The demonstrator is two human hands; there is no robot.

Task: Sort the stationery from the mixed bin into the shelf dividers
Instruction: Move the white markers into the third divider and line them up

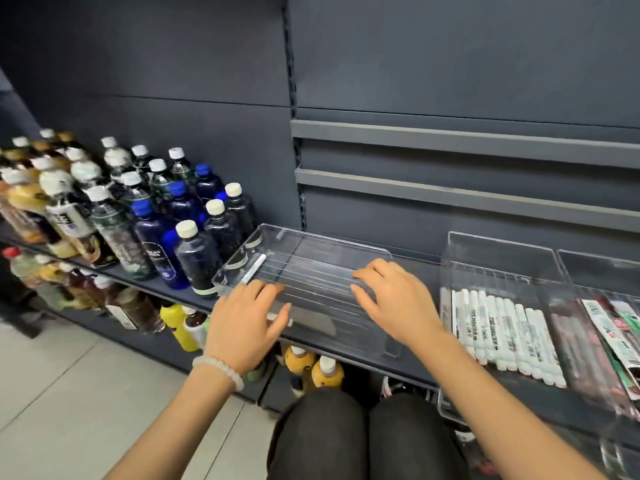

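A clear plastic divider tray (322,244) lies on the dark shelf in front of me, holding a single white marker (254,268) near its left wall. My left hand (242,323) rests over the tray's front left edge with fingers spread and relaxed. My right hand (394,299) hovers over the tray's front right part, fingers loosely bent, holding nothing. To the right, a second clear tray (491,251) holds a row of several white markers (509,334). Further right, another clear tray (595,265) holds packaged pens (609,334) in red and green wrappers.
Many drink bottles (166,220) crowd the shelf to the left, right up against the tray. More bottles (311,368) stand on the lower shelf. Two grey rails (450,140) run along the back panel. My knees (363,438) are below the shelf edge.
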